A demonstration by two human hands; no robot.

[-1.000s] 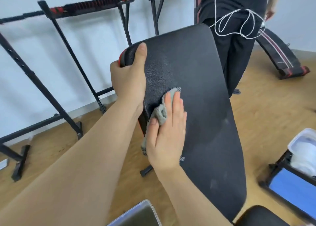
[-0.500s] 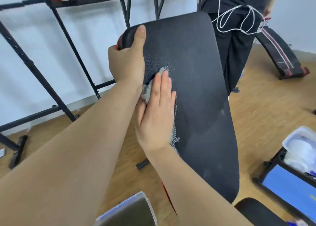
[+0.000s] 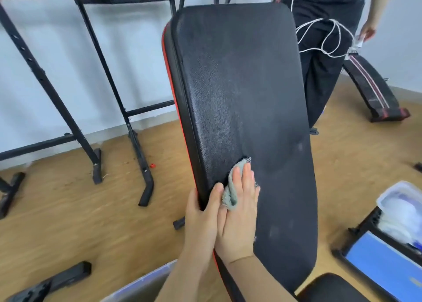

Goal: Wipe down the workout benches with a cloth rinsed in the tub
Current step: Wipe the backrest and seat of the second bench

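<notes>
A black padded bench backrest (image 3: 246,91) with red edge trim rises tilted through the middle of the view. My right hand (image 3: 239,212) lies flat on its lower left part and presses a small grey cloth (image 3: 230,194) against the pad with straight fingers. My left hand (image 3: 201,221) grips the pad's left edge just beside it, thumb on the front face. The bench seat (image 3: 331,288) shows at the bottom right. A clear plastic tub's rim (image 3: 137,288) pokes in at the bottom edge.
Black metal racks (image 3: 127,119) stand along the white wall on the left. A person in black (image 3: 324,50) with white cables stands behind the bench. A curved sit-up board (image 3: 370,89) lies at the right. A clear tub (image 3: 402,208) and blue-topped stand (image 3: 383,263) sit at the lower right.
Both hands slid down the backrest: my left hand left the top corner for the lower left edge, and my right hand dragged the cloth downward.
</notes>
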